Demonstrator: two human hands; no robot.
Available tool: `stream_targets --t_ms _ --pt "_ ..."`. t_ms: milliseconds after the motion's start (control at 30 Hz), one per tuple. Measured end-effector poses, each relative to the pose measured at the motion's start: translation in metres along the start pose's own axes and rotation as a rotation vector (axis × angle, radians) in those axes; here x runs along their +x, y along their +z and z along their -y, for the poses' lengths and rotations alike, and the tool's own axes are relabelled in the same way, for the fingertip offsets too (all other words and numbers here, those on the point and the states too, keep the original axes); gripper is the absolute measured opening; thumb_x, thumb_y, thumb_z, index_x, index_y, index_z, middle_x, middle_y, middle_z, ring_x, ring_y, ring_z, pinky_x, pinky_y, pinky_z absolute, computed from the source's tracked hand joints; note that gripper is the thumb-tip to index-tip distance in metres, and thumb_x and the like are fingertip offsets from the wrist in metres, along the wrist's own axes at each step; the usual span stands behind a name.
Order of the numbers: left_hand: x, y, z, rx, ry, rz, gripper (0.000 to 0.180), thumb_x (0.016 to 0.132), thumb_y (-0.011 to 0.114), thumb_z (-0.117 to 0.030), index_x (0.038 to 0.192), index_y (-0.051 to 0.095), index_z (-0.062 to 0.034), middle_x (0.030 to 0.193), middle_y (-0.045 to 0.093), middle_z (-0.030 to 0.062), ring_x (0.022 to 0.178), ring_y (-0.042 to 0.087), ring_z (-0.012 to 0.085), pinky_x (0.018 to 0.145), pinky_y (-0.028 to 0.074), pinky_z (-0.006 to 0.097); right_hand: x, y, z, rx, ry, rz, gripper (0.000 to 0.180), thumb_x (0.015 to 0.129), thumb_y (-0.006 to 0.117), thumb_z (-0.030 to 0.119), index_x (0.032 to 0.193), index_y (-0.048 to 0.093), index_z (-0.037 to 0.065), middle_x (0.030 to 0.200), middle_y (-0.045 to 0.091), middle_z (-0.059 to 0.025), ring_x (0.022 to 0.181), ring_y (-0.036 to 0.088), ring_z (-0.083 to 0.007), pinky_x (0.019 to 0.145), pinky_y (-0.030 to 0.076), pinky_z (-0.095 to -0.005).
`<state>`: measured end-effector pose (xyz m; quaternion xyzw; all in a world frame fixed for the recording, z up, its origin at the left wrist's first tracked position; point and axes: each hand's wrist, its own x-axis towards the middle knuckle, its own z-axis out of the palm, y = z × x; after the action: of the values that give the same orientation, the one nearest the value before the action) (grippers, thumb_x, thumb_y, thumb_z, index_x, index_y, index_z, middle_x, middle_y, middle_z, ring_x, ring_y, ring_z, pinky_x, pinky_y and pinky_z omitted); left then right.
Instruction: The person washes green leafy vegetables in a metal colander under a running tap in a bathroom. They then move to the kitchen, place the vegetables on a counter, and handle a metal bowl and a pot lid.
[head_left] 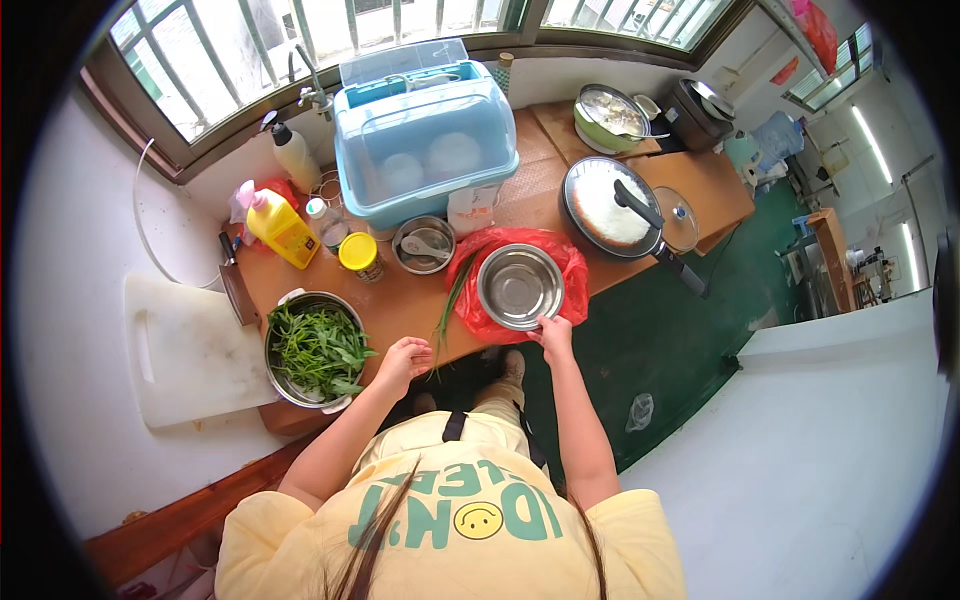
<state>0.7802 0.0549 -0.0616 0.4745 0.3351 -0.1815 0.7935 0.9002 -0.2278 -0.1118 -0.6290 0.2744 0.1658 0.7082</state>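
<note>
My right hand [551, 338] grips the near rim of a steel bowl [521, 287], which holds nothing I can make out. The bowl is over a crumpled red plastic bag [575, 262] at the counter's front edge. Long green stalks [455, 298] stick out from the bag's left side. My left hand [404, 362] hovers just off the counter edge, fingers bent loosely and slightly apart, with nothing visible in it. To its left stands a pot of leafy greens [320, 345].
A blue lidded dish box [425, 150] stands at the back. Right of the bag, a pan [611, 208] has its handle past the counter edge. A knife [238, 285] and white cutting board [190, 350] lean at the left wall. A yellow-lidded jar [360, 257] stands near a smaller bowl [423, 245].
</note>
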Motion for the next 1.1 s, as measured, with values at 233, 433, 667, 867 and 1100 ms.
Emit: stream_targets --t_ms 233,433,667,867,1100 --pt "0.060 0.131 -0.001 0.039 0.173 -0.166 0.013 0.081 0.048 -0.006 0.093 0.050 -0.0054 0.089 0.056 0.0067 0.078 0.054 0.0144 0.067 0.045 0.027 0.064 -0.039 0.008 -0.037 0.111 0.189 0.010 0.084 0.051 0.007 0.085 0.053 -0.003 0.082 0.060 -0.0097 0.061 0.059 -0.0165 0.052 0.054 -0.0256" --pt "0.106 0.236 -0.006 0.212 0.607 -0.432 0.020 0.076 0.049 0.002 0.095 0.050 -0.0032 0.090 0.052 0.0037 0.082 0.049 0.0107 0.073 0.040 0.023 0.076 -0.130 0.127 -0.454 0.026 0.427 0.025 0.082 0.059 0.019 0.087 0.058 -0.006 0.072 0.062 -0.0108 0.060 0.061 -0.0161 0.052 0.051 -0.0247" --pt "0.128 0.313 -0.005 0.329 0.680 -0.508 0.022 0.075 0.051 0.004 0.096 0.050 -0.0014 0.092 0.052 0.0052 0.088 0.050 0.0137 0.081 0.039 0.026 0.143 -0.323 0.255 -1.504 -0.819 -0.427 0.067 0.062 0.074 0.029 0.119 0.044 0.008 0.112 0.047 -0.0099 0.104 0.045 -0.0296 0.093 0.030 -0.0514" --pt "0.131 0.312 0.001 0.383 0.710 -0.617 0.022 0.073 0.052 0.004 0.094 0.051 -0.0007 0.091 0.053 0.0060 0.089 0.051 0.0154 0.081 0.039 0.027 0.190 -0.364 0.252 -1.537 -0.674 -0.221 0.057 0.061 0.075 0.027 0.108 0.050 0.008 0.098 0.054 -0.0077 0.097 0.051 -0.0265 0.095 0.030 -0.0517" --pt "0.134 0.302 0.009 0.356 0.628 -0.686 0.020 0.072 0.053 0.004 0.092 0.052 -0.0011 0.090 0.054 0.0070 0.088 0.051 0.0165 0.081 0.040 0.028 0.220 -0.378 0.269 -1.524 -0.757 -0.264 0.049 0.062 0.073 0.024 0.104 0.053 0.009 0.093 0.056 -0.0061 0.092 0.054 -0.0257 0.094 0.031 -0.0516"
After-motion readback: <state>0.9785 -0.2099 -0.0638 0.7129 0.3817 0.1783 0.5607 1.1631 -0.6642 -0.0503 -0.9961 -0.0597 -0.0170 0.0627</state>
